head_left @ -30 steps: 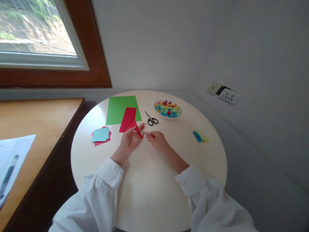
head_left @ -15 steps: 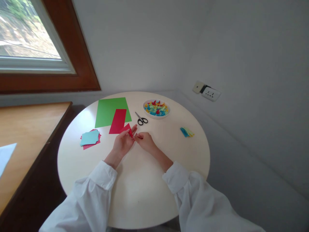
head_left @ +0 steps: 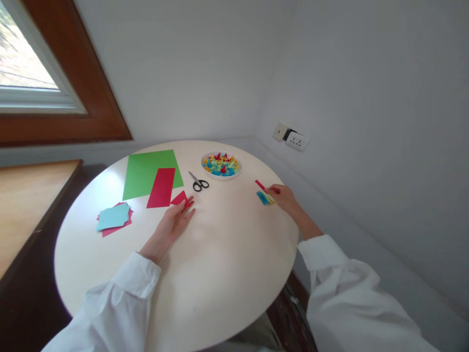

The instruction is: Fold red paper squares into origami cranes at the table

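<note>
My right hand (head_left: 284, 196) is pinched on a small red paper strip (head_left: 261, 185), held just above a little pile of blue and yellow paper pieces (head_left: 264, 197) at the right of the round table (head_left: 205, 264). My left hand (head_left: 175, 221) lies on the table with fingers loosely extended, its fingertips touching a small red paper piece (head_left: 180, 198). Beside that piece are a red paper rectangle (head_left: 161, 187) and black-handled scissors (head_left: 198, 182).
A green sheet (head_left: 146, 168) lies under the red rectangle. A stack of light blue and red squares (head_left: 113, 217) sits at the left. A white bowl (head_left: 221, 165) of coloured paper bits stands at the back. A wall socket (head_left: 297, 141) is at the right, a wooden desk (head_left: 25, 205) at the left.
My right hand has left the left hand and moved right with a red strip to the blue and yellow pile. My left hand has settled onto the table. The view has swung right.
</note>
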`<state>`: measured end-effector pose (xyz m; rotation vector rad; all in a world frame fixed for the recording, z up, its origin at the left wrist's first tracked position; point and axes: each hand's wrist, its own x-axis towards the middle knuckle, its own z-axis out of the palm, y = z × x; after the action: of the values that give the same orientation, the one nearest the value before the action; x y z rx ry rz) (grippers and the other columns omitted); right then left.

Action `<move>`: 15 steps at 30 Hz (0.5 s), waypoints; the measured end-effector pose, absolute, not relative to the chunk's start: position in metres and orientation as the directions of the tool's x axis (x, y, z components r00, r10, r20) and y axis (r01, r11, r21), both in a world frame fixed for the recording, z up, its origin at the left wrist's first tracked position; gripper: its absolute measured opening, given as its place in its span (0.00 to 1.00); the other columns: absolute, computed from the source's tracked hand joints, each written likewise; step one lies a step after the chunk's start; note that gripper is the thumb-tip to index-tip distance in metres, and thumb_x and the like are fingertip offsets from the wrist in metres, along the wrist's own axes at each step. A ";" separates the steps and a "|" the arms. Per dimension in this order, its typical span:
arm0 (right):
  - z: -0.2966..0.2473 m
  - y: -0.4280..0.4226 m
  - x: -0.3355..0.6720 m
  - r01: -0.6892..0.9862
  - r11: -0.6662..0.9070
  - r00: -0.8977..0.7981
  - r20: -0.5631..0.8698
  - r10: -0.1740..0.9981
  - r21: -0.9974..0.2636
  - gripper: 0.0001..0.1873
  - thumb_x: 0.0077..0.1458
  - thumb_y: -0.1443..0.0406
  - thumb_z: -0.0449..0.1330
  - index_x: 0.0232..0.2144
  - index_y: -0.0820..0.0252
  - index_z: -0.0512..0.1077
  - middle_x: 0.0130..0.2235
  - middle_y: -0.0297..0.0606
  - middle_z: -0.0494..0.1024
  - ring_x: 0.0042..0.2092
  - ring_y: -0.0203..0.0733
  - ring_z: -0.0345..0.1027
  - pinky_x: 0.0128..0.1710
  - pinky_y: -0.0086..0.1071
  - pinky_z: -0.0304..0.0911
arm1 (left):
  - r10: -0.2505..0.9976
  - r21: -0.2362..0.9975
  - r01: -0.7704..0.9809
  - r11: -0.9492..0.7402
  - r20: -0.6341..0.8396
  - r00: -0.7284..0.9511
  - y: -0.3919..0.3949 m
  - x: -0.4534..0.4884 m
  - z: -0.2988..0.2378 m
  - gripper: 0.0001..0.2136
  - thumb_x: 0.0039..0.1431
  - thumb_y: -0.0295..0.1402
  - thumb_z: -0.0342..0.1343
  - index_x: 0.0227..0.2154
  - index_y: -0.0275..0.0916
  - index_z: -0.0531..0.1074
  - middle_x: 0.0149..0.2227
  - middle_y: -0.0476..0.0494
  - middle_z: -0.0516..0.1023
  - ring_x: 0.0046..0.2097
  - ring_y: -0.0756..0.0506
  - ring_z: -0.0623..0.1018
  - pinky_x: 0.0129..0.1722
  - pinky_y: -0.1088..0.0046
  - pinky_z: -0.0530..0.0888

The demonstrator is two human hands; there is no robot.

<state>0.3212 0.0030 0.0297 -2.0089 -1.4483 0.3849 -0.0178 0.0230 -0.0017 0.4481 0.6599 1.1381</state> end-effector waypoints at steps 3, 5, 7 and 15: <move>0.021 0.001 0.344 0.762 -0.279 0.393 0.076 0.916 -0.584 0.11 0.46 0.60 0.56 0.19 0.61 0.70 0.20 0.32 0.68 0.24 0.34 0.58 0.24 0.28 0.50 | 0.939 0.674 -0.654 0.344 -0.238 0.249 0.024 -0.018 -0.009 0.03 0.47 0.24 0.60 0.26 0.37 0.73 0.39 0.44 0.77 0.47 0.47 0.74 0.47 0.70 0.71; 0.015 0.001 0.349 0.773 -0.311 0.405 0.054 0.913 -0.553 0.10 0.46 0.62 0.56 0.20 0.61 0.70 0.20 0.32 0.68 0.24 0.35 0.58 0.24 0.28 0.50 | 0.942 0.690 -0.641 0.336 -0.233 0.243 0.025 -0.018 -0.012 0.03 0.46 0.24 0.61 0.24 0.35 0.72 0.38 0.43 0.77 0.46 0.47 0.74 0.47 0.70 0.72; 0.010 0.001 0.351 0.786 -0.325 0.408 0.047 0.912 -0.525 0.10 0.47 0.62 0.55 0.20 0.61 0.71 0.20 0.33 0.68 0.24 0.35 0.59 0.24 0.28 0.51 | 0.945 0.699 -0.636 0.327 -0.230 0.233 0.025 -0.019 -0.013 0.03 0.46 0.23 0.61 0.23 0.35 0.72 0.36 0.42 0.78 0.44 0.47 0.75 0.47 0.70 0.72; 0.001 0.000 0.354 0.831 -0.352 0.406 0.036 0.913 -0.431 0.14 0.51 0.60 0.53 0.20 0.60 0.71 0.22 0.36 0.72 0.25 0.37 0.62 0.24 0.29 0.51 | 0.950 0.726 -0.616 0.306 -0.186 0.252 0.023 -0.020 -0.009 0.03 0.45 0.24 0.62 0.21 0.34 0.73 0.29 0.45 0.77 0.39 0.48 0.76 0.47 0.69 0.73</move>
<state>0.3543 0.0004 0.0005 -2.2857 -1.4988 0.2956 -0.0202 0.0230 -0.0092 0.5832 0.6851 1.1509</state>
